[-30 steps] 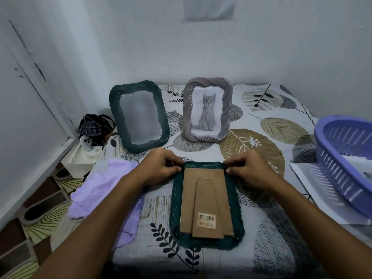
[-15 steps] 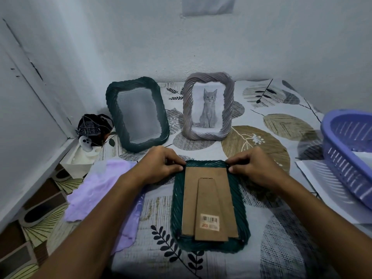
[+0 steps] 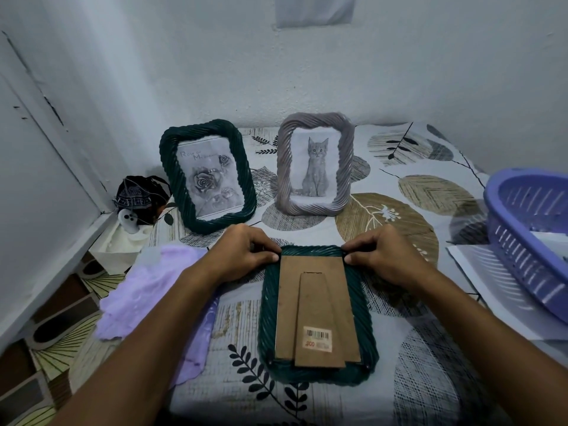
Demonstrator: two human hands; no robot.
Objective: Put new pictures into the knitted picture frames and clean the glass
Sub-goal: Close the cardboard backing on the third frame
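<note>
A dark green knitted frame (image 3: 365,327) lies face down in front of me, its brown cardboard back (image 3: 313,305) with a barcode sticker facing up. My left hand (image 3: 242,250) pinches the frame's top left corner and my right hand (image 3: 381,253) pinches its top right corner. Behind them two frames stand upright: a dark green frame (image 3: 246,186) holding a rose picture, and a grey frame (image 3: 284,167) holding a kitten picture. A lilac cloth (image 3: 153,290) lies crumpled to the left of the face-down frame.
A purple plastic basket (image 3: 522,247) sits at the right edge on white paper sheets (image 3: 488,284). A dark bundle and a small white object (image 3: 130,221) rest in the back left corner by the wall. The leaf-patterned tablecloth (image 3: 399,216) covers the table.
Both hands stay at the frame's top corners with small finger shifts. The view has tilted slightly, and the rose picture in the standing green frame now shows clearly instead of a glare.
</note>
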